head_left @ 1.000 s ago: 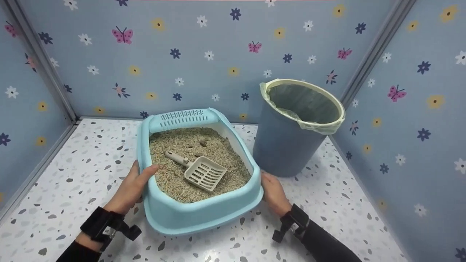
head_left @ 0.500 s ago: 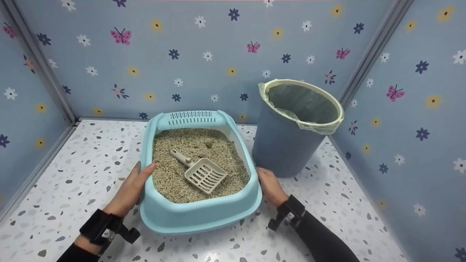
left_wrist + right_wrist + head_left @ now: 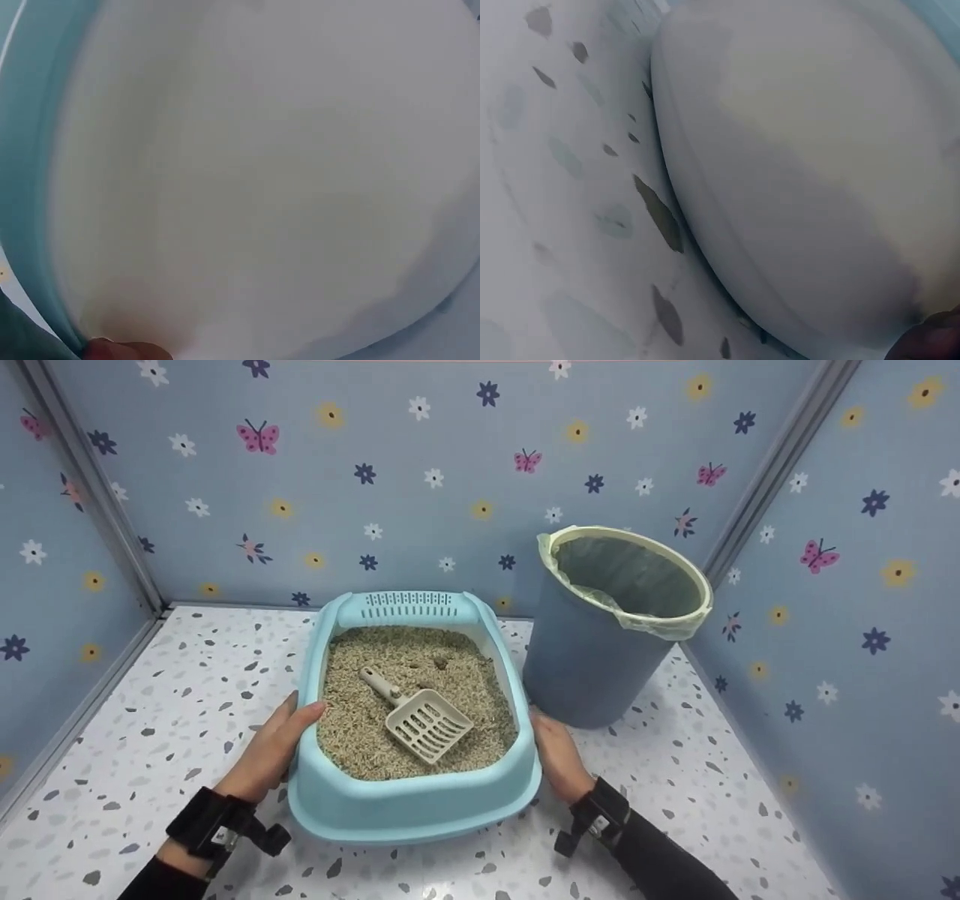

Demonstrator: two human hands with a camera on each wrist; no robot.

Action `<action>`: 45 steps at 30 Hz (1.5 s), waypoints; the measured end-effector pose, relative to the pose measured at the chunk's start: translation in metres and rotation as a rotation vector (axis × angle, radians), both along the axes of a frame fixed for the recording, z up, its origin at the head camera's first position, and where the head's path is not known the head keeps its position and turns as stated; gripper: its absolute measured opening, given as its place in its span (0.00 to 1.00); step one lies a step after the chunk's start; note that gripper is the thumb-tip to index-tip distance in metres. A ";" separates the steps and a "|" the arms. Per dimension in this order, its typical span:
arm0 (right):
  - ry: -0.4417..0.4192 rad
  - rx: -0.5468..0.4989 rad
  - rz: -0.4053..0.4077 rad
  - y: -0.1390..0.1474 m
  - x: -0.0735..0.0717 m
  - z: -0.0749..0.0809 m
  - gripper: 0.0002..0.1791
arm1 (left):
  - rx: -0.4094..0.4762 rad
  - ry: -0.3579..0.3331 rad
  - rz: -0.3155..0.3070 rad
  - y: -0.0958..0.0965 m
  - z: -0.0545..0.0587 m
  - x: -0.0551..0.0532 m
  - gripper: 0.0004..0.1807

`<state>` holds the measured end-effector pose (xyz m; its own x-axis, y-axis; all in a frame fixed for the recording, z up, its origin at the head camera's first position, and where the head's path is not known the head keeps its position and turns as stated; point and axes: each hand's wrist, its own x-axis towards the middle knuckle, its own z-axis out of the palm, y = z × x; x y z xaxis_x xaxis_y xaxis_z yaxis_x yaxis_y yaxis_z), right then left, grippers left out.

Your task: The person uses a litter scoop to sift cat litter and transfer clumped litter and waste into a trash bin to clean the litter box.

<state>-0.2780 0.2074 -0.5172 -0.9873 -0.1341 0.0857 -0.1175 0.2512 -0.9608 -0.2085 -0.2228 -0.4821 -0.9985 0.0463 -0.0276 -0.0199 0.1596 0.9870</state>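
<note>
A light blue litter box (image 3: 412,810) stands on the speckled floor, holding tan granular litter (image 3: 360,754). On the litter lies a beige slotted litter scoop (image 3: 429,725), its handle toward the back left. A few dark clumps (image 3: 440,662) show behind it. My left hand (image 3: 270,750) grips the box's left side, thumb over the rim and fingers down the outside. At the right side my right hand (image 3: 559,757) holds the box below the rim, its fingertips mostly hidden. In both wrist views the pale lower wall of the box (image 3: 262,187) fills much of the frame.
A blue-grey trash bin (image 3: 592,675) with a pale liner (image 3: 660,626) over its rim stands close to the box's back right. Flower-patterned walls (image 3: 420,510) enclose the back and both sides. Speckled floor (image 3: 202,675) extends left of the box.
The litter box has turned clockwise, its back end swinging right, and now sits nearly straight. Both hands have stayed on its sides. The scoop has shifted with the box.
</note>
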 end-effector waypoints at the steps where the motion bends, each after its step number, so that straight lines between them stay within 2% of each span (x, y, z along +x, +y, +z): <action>1: 0.001 0.006 -0.003 0.000 0.003 0.000 0.29 | 0.002 0.000 -0.013 -0.001 0.000 -0.001 0.47; 8: -0.016 -0.034 0.019 0.006 0.020 0.001 0.28 | 0.025 -0.009 -0.071 0.002 -0.001 0.006 0.48; 14: 0.012 -0.010 0.048 0.014 0.024 0.001 0.27 | 0.024 -0.007 -0.091 0.006 0.001 0.010 0.48; 19: -0.112 -0.002 0.132 0.023 0.017 0.010 0.29 | 0.014 0.001 -0.106 0.005 0.004 0.010 0.47; 20: -0.120 0.043 0.151 0.026 0.014 0.016 0.29 | 0.010 -0.005 -0.108 0.004 0.005 0.008 0.47; 22: -0.083 0.191 0.169 0.030 0.009 0.031 0.28 | -0.023 -0.020 -0.103 0.002 0.007 0.004 0.46; 26: 0.124 0.505 0.114 0.030 0.003 0.074 0.24 | -0.039 -0.063 -0.110 -0.002 0.011 -0.007 0.45; 29: 0.272 0.568 0.124 0.020 0.000 0.109 0.22 | -0.014 -0.072 -0.120 -0.003 0.012 -0.014 0.44; 32: 0.392 0.590 0.234 0.003 -0.010 0.142 0.20 | -0.009 -0.075 -0.133 -0.004 0.011 -0.018 0.43; 36: 0.472 0.698 0.425 -0.034 -0.032 0.175 0.16 | -0.020 -0.077 -0.147 -0.007 0.010 -0.019 0.42; 40: 0.536 0.939 0.602 -0.081 -0.050 0.189 0.12 | -0.028 -0.062 -0.155 -0.008 0.010 -0.020 0.40; 42: 0.589 1.082 0.673 -0.103 -0.056 0.187 0.10 | -0.037 -0.055 -0.154 -0.007 0.011 -0.020 0.40; 45: 0.673 1.271 0.766 -0.134 -0.062 0.175 0.09 | -0.055 -0.058 -0.144 -0.007 0.010 -0.019 0.42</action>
<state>-0.3402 0.0734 -0.3419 -0.4920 -0.8656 -0.0930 -0.8702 0.4858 0.0820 -0.2280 -0.2296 -0.4725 -0.9783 0.1860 -0.0913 -0.0494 0.2182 0.9746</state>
